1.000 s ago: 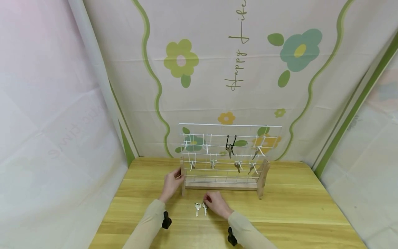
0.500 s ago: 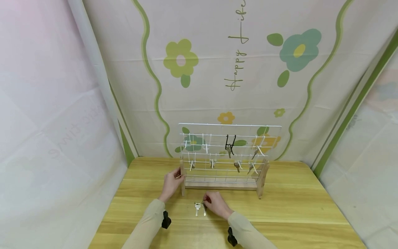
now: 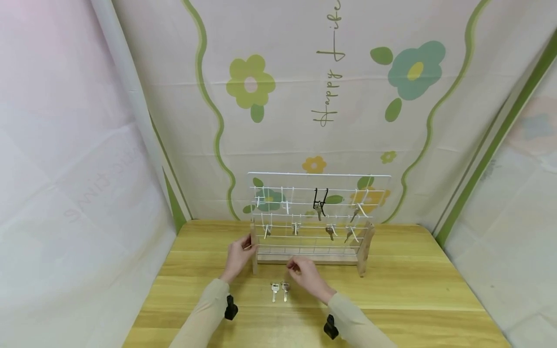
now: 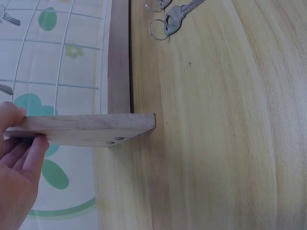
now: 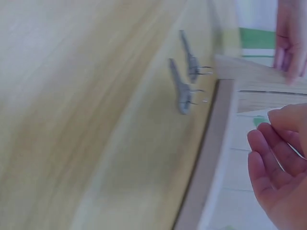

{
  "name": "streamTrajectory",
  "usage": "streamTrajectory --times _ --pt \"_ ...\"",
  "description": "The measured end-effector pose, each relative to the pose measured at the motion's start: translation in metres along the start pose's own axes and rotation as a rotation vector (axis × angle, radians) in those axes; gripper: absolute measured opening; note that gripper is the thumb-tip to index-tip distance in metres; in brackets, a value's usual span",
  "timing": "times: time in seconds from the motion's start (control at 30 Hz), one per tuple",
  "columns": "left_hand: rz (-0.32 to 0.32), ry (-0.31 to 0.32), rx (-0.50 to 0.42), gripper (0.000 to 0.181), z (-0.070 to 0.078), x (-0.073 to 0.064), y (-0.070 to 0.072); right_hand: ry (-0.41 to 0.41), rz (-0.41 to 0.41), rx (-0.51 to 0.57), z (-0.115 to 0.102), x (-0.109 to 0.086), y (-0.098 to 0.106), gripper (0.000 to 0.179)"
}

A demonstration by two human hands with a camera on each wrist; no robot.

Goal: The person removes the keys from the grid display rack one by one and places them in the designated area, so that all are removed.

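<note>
My left hand [image 3: 237,256] pinches the wooden end post [image 4: 76,127] of a white wire rack, thumb on one face and fingers on the other. Two silver keys with rings lie on the table in front of the rack: a left key [image 3: 275,290] and a right key [image 3: 285,289]. Just above and beside them is my right hand [image 3: 306,276], its fingers loosely bent. In the right wrist view no object shows between thumb and fingers, and both keys, blurred, lie apart from that hand.
The wire rack [image 3: 319,174] stands on a wooden table [image 3: 404,270], with white hooks and a black hook [image 3: 320,200] on its grid. Several keys hang from them. The two upper-left hooks show no key. A flower-printed cloth [image 3: 278,130] rises behind.
My right hand has moved up off the right key toward the rack's base. Both keys stay on the table. My left hand keeps its hold on the post; the view has shifted slightly.
</note>
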State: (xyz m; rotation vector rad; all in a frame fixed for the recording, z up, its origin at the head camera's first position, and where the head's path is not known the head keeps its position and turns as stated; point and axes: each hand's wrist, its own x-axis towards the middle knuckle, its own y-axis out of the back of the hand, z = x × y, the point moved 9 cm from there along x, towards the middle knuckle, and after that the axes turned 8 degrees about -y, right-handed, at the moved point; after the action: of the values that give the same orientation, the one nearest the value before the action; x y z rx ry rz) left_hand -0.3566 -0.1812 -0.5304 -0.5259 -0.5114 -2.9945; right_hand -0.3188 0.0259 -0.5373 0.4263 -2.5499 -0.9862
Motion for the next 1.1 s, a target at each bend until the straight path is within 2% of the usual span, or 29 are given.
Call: streamTrajectory --times 0.13,0.3,0.57,0.8,0.9,1.1 --pt "0.003 0.004 -0.002 0.047 0.000 0.000 0.000 0.028 0.052 0.026 -0.011 -0.003 0.019 0.015" --pt "0.005 0.013 0.000 0.048 -0.001 0.000 0.001 0.101 0.171 -0.012 -0.028 -0.008 0.048 0.013" --pt "0.000 0.004 0.006 0.048 -0.001 -0.001 0.000 0.092 0.359 -0.028 -0.044 -0.009 0.111 0.013" --pt "0.003 0.007 0.004 0.048 0.001 0.000 0.000 0.168 0.483 0.003 -0.057 -0.009 0.152 0.013" --pt "0.004 0.006 0.005 0.048 0.000 0.000 0.000 0.147 0.527 0.018 -0.057 -0.007 0.164 0.013" --pt "0.008 0.000 0.006 0.047 -0.001 0.000 0.000 0.030 0.574 0.068 -0.051 0.000 0.182 0.011"
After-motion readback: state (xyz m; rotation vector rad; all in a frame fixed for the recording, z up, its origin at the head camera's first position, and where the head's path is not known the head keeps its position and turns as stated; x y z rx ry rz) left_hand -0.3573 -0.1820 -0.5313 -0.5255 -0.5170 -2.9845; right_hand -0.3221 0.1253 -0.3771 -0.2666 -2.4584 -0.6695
